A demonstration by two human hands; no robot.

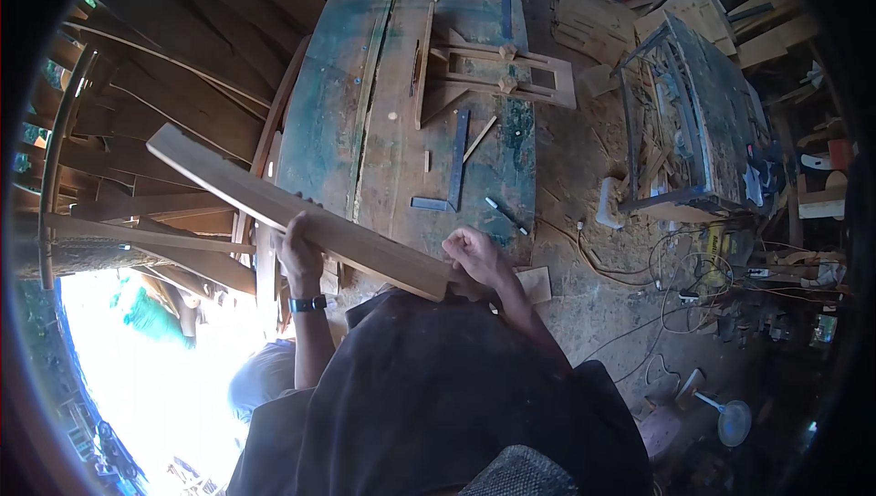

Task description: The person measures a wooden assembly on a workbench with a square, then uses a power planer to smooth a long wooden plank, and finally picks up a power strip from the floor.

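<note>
While the left hand (299,254) grips the board (351,242) near its middle, the board slants across the front of the person's body, its lower end close to the right hand (474,256). That hand is loosely curled just beside the end, and whether it pinches anything I cannot tell. On the bench (319,104) beyond lie a square (459,163), a marker (505,214) and a wooden frame (507,86).

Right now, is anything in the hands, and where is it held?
The left hand grips a long wooden board near its middle. The right hand is beside the board's right end; whether it holds anything cannot be told.
</note>
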